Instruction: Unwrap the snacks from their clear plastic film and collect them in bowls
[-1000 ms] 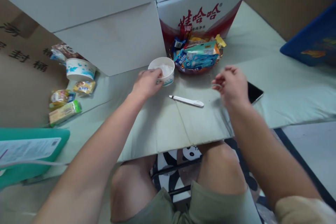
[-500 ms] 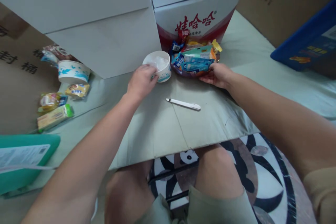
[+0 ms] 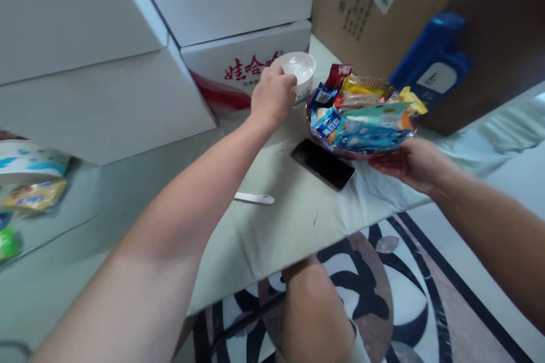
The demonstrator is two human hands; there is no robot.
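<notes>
My left hand (image 3: 272, 96) grips the near side of a white paper cup (image 3: 300, 72) with something white inside, at the far edge of the table beside a red-and-white carton (image 3: 238, 71). My right hand (image 3: 409, 163) holds the rim of a dark bowl (image 3: 340, 150) piled with several snack packets (image 3: 361, 113), lifted to the right of the cup. A black phone (image 3: 322, 163) lies flat below the bowl. A white plastic spoon (image 3: 254, 198) lies on the pale green table cover (image 3: 298, 215), under my left forearm.
Large white boxes (image 3: 106, 68) stand at the back left. A brown carton (image 3: 383, 22) and a blue container (image 3: 432, 59) stand at the back right. A blue-and-white tub (image 3: 29, 160) and a yellow packet (image 3: 34, 195) lie far left. My knee (image 3: 315, 306) shows over a patterned rug (image 3: 383, 295).
My right hand took hold of the snack bowl and carried it right and off the table. The view swung to the right; my left hand stays on the cup. The phone is uncovered.
</notes>
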